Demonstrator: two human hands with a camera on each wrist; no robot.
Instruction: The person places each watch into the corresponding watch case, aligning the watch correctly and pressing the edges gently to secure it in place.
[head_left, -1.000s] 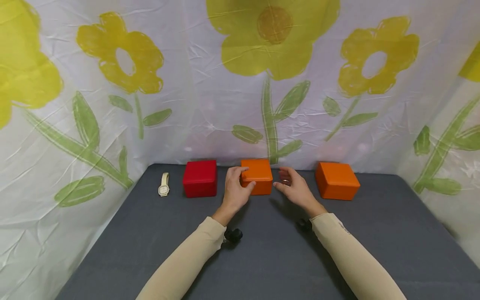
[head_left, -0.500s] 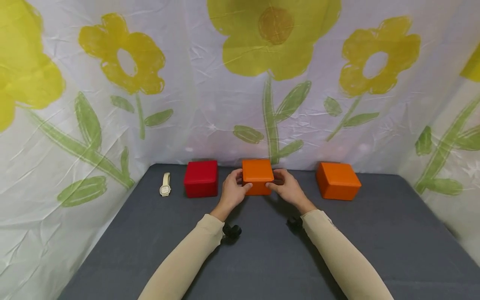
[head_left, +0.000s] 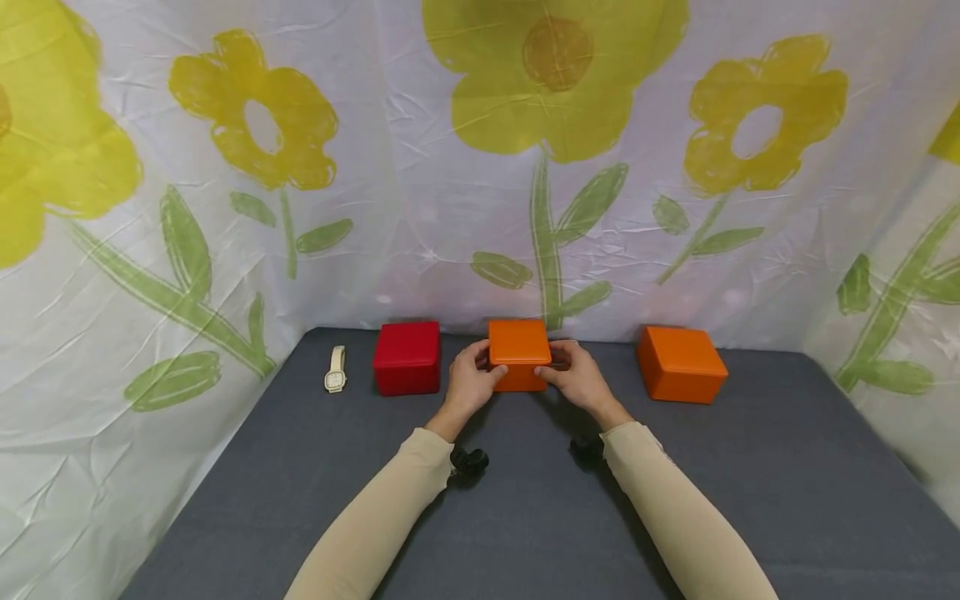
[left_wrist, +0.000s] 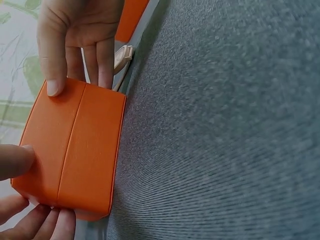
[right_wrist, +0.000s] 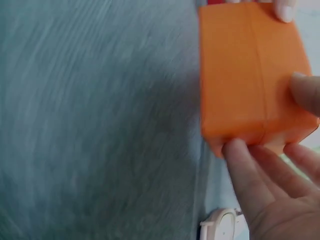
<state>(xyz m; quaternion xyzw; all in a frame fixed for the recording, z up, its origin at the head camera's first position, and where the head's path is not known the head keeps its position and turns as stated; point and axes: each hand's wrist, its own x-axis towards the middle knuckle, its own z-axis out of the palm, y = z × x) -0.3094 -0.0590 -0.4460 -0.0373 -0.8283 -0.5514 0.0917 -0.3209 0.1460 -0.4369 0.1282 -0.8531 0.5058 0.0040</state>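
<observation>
An orange lidded box (head_left: 519,342) with a leather-like surface stands near the table's back edge. My left hand (head_left: 467,385) grips its left side, thumb on the front face and fingers round the side. Its right side is held likewise by my right hand (head_left: 583,382). In the left wrist view both thumbs press the upper part of the box front (left_wrist: 90,145), above the lid seam. The right wrist view shows my right fingers (right_wrist: 245,175) at the box's side. Beyond that hand lies a pinkish watch (right_wrist: 225,227), hidden in the head view.
Left of the held box stand a red box (head_left: 407,358) and, farther left, a cream watch (head_left: 336,371). Another orange box (head_left: 681,362) is on the right. A flower-printed curtain (head_left: 420,208) hangs right behind the dark grey table (head_left: 525,525).
My right hand has moved left from beside the box onto its right side. My left thumb and fingers have settled on the left side. The box stays in place.
</observation>
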